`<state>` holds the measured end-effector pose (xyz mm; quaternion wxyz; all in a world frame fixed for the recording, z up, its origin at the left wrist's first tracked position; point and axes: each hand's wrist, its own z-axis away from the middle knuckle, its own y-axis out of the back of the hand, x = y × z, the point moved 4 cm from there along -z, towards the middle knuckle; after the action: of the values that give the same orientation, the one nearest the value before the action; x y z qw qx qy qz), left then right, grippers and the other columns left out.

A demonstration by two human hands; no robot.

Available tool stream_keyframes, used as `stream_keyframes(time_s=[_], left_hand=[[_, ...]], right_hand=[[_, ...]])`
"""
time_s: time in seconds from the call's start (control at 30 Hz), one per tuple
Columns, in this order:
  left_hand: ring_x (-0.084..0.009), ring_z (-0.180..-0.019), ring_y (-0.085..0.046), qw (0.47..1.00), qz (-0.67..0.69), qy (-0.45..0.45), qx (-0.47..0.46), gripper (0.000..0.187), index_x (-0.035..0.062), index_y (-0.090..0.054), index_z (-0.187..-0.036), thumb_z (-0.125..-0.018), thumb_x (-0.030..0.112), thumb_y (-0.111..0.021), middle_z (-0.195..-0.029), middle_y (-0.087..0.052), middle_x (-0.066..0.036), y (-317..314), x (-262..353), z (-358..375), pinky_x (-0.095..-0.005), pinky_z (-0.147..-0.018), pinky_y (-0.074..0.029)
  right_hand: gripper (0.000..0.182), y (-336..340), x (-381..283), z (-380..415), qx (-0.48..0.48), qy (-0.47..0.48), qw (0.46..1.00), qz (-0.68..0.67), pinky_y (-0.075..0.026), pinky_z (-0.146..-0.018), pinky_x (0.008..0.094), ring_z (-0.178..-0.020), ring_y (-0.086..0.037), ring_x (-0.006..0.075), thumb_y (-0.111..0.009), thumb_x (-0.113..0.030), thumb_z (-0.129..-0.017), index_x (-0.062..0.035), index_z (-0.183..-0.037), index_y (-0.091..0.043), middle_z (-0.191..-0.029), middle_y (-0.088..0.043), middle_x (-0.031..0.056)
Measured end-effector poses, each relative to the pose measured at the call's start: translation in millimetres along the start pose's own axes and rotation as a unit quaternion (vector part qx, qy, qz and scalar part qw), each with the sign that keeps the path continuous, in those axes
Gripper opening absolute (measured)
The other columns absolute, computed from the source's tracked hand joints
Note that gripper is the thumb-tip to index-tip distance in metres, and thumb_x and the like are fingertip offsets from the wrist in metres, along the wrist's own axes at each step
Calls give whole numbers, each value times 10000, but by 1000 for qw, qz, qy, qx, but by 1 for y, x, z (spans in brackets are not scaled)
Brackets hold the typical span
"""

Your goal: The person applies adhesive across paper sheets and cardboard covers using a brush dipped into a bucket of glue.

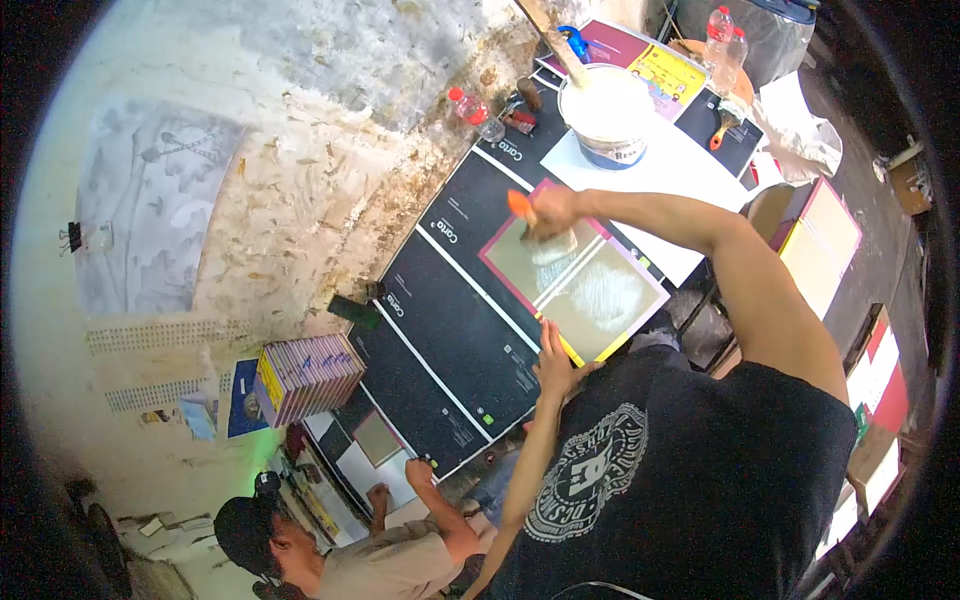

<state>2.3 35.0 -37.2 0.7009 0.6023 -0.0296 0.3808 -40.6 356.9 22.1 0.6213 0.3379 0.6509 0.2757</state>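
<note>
My right hand [555, 212] is closed round a paintbrush with an orange handle [520, 205]; its bristles touch the left panel of an opened book cover [625, 275]. The cover has grey-brown panels, pink and yellow borders and a white strip down the middle. White wet-looking streaks lie on both panels. At the cover's near edge, my left hand [555, 365] rests with its fingers stretched out. A white bucket [612, 140] of white paste stands beyond the cover, with a wooden stick [552, 42] leaning in it.
The black table [450, 340] has white stripes. A bottle [475, 112] is at its far edge, and another brush [725, 125] lies right of the bucket. Stacked books [310, 378] stand at left. A co-worker [380, 560] in a black cap sits below them, hands near a small panel.
</note>
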Motion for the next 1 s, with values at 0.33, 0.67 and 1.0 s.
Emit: stream_keyframes(time_s=[0.33, 0.67, 1.0], left_hand=[[-426, -1337, -407, 999, 6, 34, -21, 1351, 25, -141, -1543, -559, 580, -882, -1621, -137, -149, 9, 9, 1, -607, -993, -380], [-419, -1352, -396, 995, -21, 76, -56, 1363, 20, -142, -1543, -541, 551, -898, -1620, -137, -155, 19, 19, 4, -582, -1020, -375], [-438, -1377, -360, 997, -18, 48, -52, 1368, 0, -159, -1538, -557, 684, -823, -1625, -124, -160, 15, 9, 5, -645, -1009, -351]], right_hand=[[332, 56, 23, -7, 25, -43, 998, 27, -525, -663, 521, -727, -670, 409, -628, -379, -840, -50, -832, -668, -752, -672, 203], [270, 34, 16, 53, 97, -196, 975, 41, -491, -732, 449, -736, -643, 328, -721, -338, -815, -72, -841, -684, -808, -660, 131], [288, -17, -11, 111, 96, -197, 975, 22, -511, -776, 426, -854, -672, 294, -704, -346, -850, -80, -957, -723, -827, -674, 157]])
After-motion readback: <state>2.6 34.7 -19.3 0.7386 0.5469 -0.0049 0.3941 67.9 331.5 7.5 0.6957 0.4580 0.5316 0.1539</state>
